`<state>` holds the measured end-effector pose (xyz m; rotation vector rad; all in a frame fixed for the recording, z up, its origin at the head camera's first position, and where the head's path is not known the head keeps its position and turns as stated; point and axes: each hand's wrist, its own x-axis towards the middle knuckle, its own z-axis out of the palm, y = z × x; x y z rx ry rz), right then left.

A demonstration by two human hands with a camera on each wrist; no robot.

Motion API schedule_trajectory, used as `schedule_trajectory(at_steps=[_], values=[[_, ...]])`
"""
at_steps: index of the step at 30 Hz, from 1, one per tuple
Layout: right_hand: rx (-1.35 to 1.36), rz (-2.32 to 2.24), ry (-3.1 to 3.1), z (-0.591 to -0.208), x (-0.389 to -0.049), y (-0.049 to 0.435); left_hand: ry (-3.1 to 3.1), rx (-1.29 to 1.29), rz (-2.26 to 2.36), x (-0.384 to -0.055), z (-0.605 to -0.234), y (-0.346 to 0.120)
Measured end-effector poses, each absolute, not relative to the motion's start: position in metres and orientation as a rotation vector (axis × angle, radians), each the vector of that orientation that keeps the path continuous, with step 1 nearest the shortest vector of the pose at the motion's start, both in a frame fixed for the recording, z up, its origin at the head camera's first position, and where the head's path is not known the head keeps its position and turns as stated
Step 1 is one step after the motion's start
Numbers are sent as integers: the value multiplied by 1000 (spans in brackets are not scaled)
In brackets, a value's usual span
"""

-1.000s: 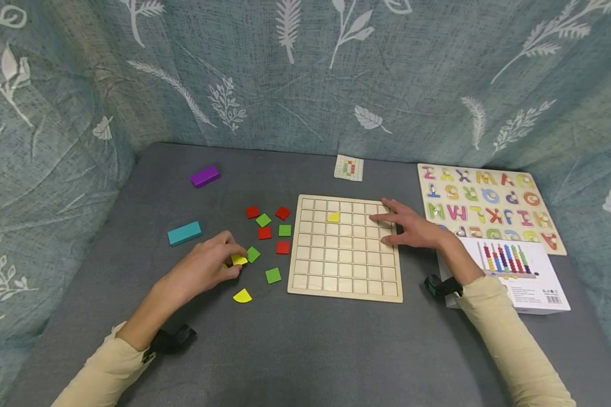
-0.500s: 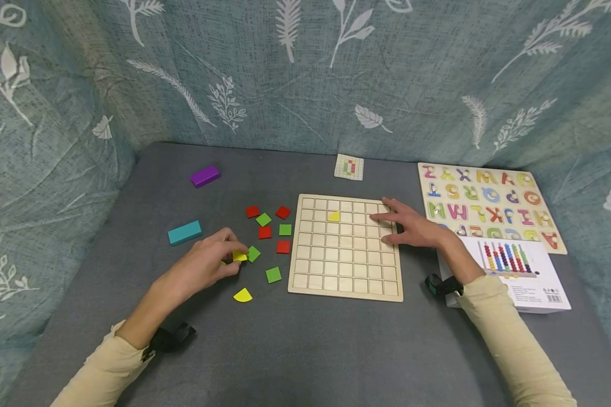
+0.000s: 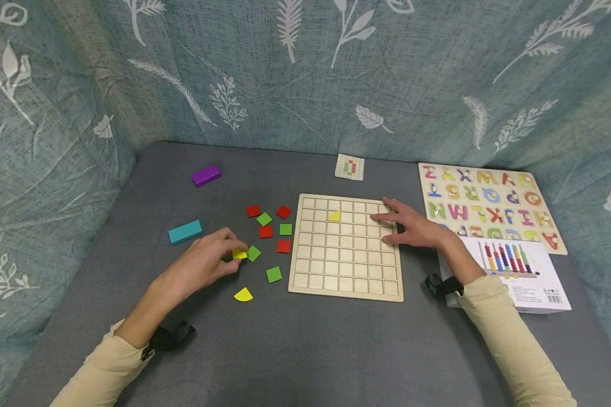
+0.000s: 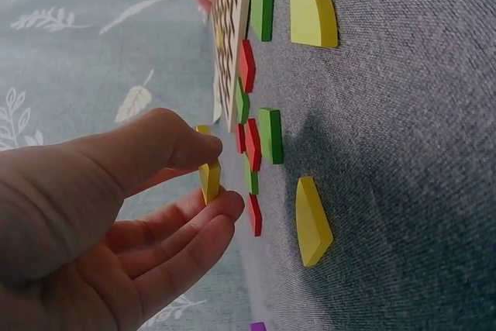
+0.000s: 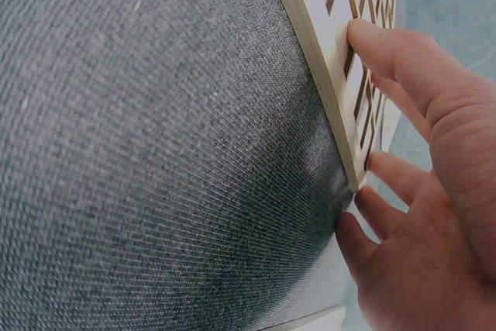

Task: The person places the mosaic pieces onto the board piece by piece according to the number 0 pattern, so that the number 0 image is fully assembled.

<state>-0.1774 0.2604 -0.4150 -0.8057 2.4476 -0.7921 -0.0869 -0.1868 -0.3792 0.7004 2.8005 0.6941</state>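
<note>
My left hand (image 3: pixel 198 260) pinches a yellow quarter-circle tile (image 4: pixel 209 181) between thumb and fingers, raised off the cloth in the left wrist view. Under that hand lies a second yellow tile (image 4: pixel 312 222); a third yellow tile (image 3: pixel 243 294) rests nearer me. A green square tile (image 3: pixel 253 254) is just beyond the fingertips. At the right side of the wooden grid board (image 3: pixel 348 297), my right hand (image 3: pixel 409 226) rests with fingers spread, touching the board's edge and upper face. One yellow quarter-circle tile (image 3: pixel 334 216) sits in a cell near the board's upper left.
Several red tiles (image 3: pixel 283 246) and green tiles (image 3: pixel 274 275) lie left of the board. A small pattern card (image 3: pixel 349 167) is behind it. Teal (image 3: pixel 185 232) and purple blocks (image 3: pixel 206 176) stand at left. At right are an alphabet board (image 3: pixel 489 206) and white abacus box (image 3: pixel 526 294).
My left hand, with the pinched yellow tile, has shifted very slightly away from me. The right hand stays where it was on the board.
</note>
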Motion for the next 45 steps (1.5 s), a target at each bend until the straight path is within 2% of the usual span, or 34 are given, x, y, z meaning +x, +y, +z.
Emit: schedule_trajectory(at_steps=[32,38,45], values=[[-797,-787,2444,-416,-176,260,2810,653,652,-86,-386,-180],[-793,-789,2441,-416,-176,259,2815,708,672,-92,-387,-167],[-780,-776,2445,-414,-176,260,2780,868,639,-116,-380,-129]])
